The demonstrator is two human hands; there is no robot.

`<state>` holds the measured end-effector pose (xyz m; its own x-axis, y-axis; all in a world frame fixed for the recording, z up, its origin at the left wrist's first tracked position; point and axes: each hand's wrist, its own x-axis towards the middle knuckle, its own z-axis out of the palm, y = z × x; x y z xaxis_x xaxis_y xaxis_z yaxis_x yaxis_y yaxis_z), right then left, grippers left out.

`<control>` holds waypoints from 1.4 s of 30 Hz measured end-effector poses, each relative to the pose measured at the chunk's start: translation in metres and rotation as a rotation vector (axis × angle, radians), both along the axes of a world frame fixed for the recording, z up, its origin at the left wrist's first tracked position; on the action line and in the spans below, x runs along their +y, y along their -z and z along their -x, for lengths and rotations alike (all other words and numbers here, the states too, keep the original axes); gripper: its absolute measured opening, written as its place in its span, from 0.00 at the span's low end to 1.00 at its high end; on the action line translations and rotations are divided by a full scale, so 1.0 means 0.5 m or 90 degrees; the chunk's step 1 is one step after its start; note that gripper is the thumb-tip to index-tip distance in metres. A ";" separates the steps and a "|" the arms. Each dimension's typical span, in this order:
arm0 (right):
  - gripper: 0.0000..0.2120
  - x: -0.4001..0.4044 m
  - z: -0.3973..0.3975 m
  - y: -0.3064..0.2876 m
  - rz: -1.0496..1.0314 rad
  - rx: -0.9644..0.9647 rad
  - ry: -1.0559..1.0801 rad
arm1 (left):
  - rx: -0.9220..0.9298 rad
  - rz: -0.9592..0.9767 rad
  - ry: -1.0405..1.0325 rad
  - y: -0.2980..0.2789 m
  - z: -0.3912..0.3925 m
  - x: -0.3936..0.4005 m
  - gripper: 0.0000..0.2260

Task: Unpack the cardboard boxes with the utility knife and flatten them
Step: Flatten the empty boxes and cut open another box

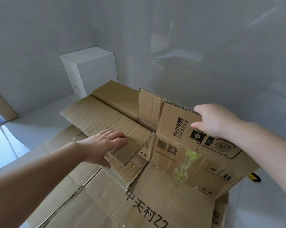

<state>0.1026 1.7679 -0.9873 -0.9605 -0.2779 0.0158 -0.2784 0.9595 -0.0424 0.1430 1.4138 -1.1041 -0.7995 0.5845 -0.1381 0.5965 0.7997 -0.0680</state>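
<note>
Nearly flat — left hand (106, 145) presses spread fingers on one cardboard box (180, 162) flap, right hand (216, 122) pinches its raised flap — folding remains.

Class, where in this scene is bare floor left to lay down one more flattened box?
Bare floor lies left of the cardboard pile, bordered by the white box. The centre is crowded: both hands work the printed box, and a yellow-black object lies right.
</note>
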 end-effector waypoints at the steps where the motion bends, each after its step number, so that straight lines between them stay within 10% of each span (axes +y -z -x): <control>1: 0.17 0.000 0.000 0.001 -0.001 0.000 -0.002 | 0.026 -0.007 0.005 0.005 0.002 0.000 0.43; 11: 0.14 -0.005 -0.009 0.000 -0.021 -0.024 -0.038 | 0.240 -0.389 0.024 -0.100 0.046 0.012 0.17; 42: 0.35 -0.128 -0.059 -0.003 -0.103 0.365 -0.212 | 0.150 -0.492 -0.027 -0.200 0.054 0.094 0.10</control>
